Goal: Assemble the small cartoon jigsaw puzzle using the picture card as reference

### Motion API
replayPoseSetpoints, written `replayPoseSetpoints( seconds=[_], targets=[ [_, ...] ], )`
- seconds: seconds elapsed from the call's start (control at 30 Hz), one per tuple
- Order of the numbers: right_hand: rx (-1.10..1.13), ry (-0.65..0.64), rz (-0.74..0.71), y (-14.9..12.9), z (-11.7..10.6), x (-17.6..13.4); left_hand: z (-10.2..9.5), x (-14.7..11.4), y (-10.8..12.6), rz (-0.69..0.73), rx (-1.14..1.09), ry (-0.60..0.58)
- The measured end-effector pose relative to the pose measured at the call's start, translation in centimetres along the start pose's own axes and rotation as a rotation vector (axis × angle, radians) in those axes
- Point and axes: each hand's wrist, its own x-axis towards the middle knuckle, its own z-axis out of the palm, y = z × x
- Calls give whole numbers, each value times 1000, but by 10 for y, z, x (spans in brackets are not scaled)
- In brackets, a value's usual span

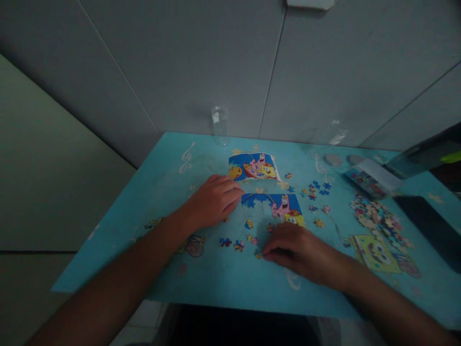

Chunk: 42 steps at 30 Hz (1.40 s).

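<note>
A partly joined jigsaw puzzle [281, 204] lies on the table, its top row and right side put together, with a pink starfish figure and a yellow sponge figure. My left hand [223, 199] rests at its upper left corner, fingers loosely stretched and fingertips touching the edge. Below the puzzle, my right hand [290, 242] has thumb and forefinger closed on a small yellowish puzzle piece [258, 256]. Several loose pieces [239, 245] lie between my hands. Behind the puzzle is a printed reference picture [254, 166] of the same scene, slightly curled.
More loose pieces [312, 192] lie right of the puzzle, and a big heap of pieces [378, 218] sits farther right beside a dark flat slab [428, 230]. A clear plastic cylinder [221, 127] stands by the wall. Round lids [333, 160] and clear packaging [374, 178] occupy the back right.
</note>
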Motion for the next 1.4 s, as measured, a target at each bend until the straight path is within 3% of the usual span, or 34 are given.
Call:
replayPoseSetpoints(
  seconds=[0.1, 0.27, 0.53, 0.7, 0.83, 0.93, 1.1, 1.23, 1.4],
  targets=[
    [-33, 13, -19, -2, 8, 6, 0, 0, 2, 2, -12, -5],
    [-216, 189, 92, -4, 25, 15, 1, 0, 5, 6, -27, -9],
    [-141, 186, 92, -4, 31, 18, 3, 1, 6, 19, -43, 0],
    [-44, 98, 29, -3, 11, 9, 3, 0, 6, 34, -38, 23],
    [10, 218, 97, 12, -20, -3, 3, 0, 5, 49, -29, 34],
    [-47, 227, 121, 27, -38, -9, 3, 0, 5, 57, -26, 28],
    [-160, 178, 45, 41, -39, -8, 3, -1, 6, 63, -29, 12],
    [-258, 234, -1, 43, -38, -7, 3, -2, 7, 79, -25, 23],
    [-302, 333, 98, 43, -46, -10, 4, -3, 6, 88, -12, 26]
  ],
)
